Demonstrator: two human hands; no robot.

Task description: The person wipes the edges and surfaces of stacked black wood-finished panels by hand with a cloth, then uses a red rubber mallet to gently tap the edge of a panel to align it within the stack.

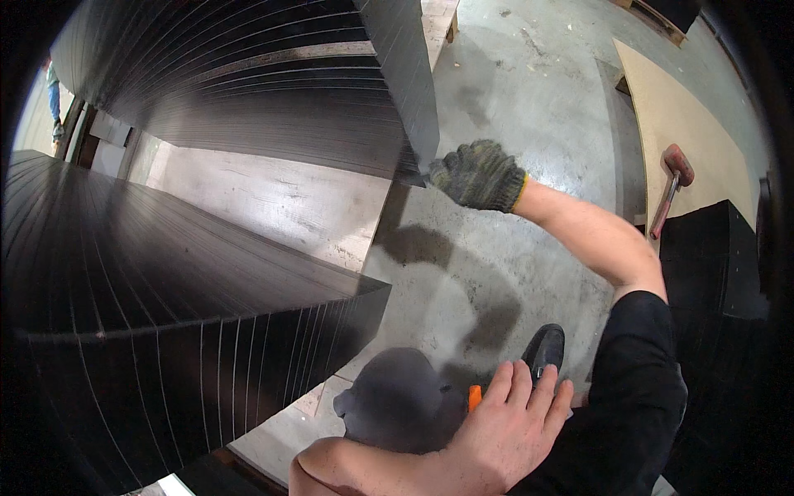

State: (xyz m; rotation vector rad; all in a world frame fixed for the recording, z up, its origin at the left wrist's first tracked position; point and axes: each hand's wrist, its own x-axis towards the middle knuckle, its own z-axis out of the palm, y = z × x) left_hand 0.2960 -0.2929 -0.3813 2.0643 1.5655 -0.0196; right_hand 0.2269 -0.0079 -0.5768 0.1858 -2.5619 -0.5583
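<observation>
My right hand [478, 176], in a dark green knitted glove with a yellow cuff edge, is closed at the near lower corner of an upper stack of black panels [401, 74]. Its fingers are curled, and what they hold, if anything, is hidden. Low in the view, my bare left hand [511, 430] lies over my black right sleeve, its fingers stretched and apart. A small orange piece [475, 398] shows beside its index finger; the rest of it is hidden. Further left, a second stack of black panels [198, 364] fans toward the left rim.
Between the stacks lies a pale board [273, 194]. At right, a red-headed mallet [679, 165] rests on a tan board [703, 107], beside a black block [703, 256]. A dark shoe [544, 349] stands on the grey floor [529, 83]. Someone's legs [55, 103] show far left.
</observation>
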